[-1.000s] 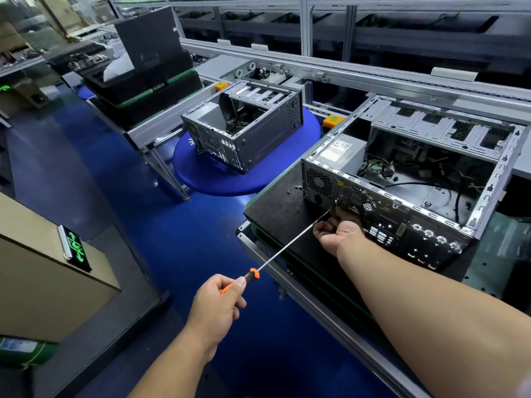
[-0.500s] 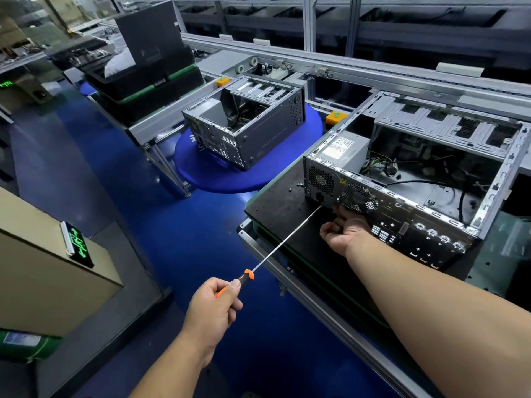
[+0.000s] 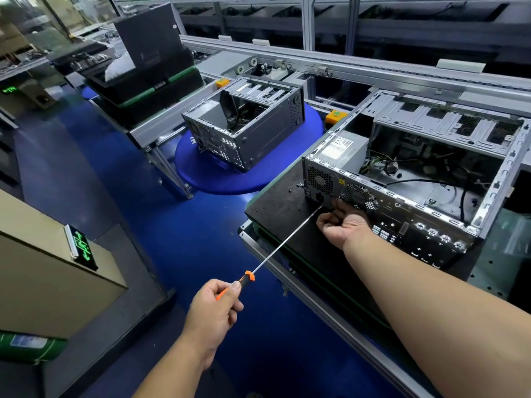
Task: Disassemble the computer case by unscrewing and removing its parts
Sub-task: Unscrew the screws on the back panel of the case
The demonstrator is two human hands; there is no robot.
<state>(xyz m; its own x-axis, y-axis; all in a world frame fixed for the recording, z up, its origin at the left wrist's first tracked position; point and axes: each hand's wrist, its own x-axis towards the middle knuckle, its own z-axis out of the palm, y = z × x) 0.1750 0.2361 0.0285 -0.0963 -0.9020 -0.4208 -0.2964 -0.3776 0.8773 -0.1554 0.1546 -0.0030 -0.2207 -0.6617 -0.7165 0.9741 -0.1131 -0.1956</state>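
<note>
Your right hand (image 3: 343, 225) covers the spot where the screwdriver (image 3: 283, 248) tip meets the rear panel of the computer case (image 3: 402, 202), so you cannot see the tip or any screw under it. Your curled fingers hide whatever they may pinch there. Your left hand (image 3: 214, 307) wraps most of the orange-and-black handle, leaving only its front end showing. The specks on the black bench (image 3: 275, 208) beside the case corner are too small to name. The power supply label (image 3: 339, 145) is too blurred to read. The case's right end and your right forearm run off the picture's edge.
</note>
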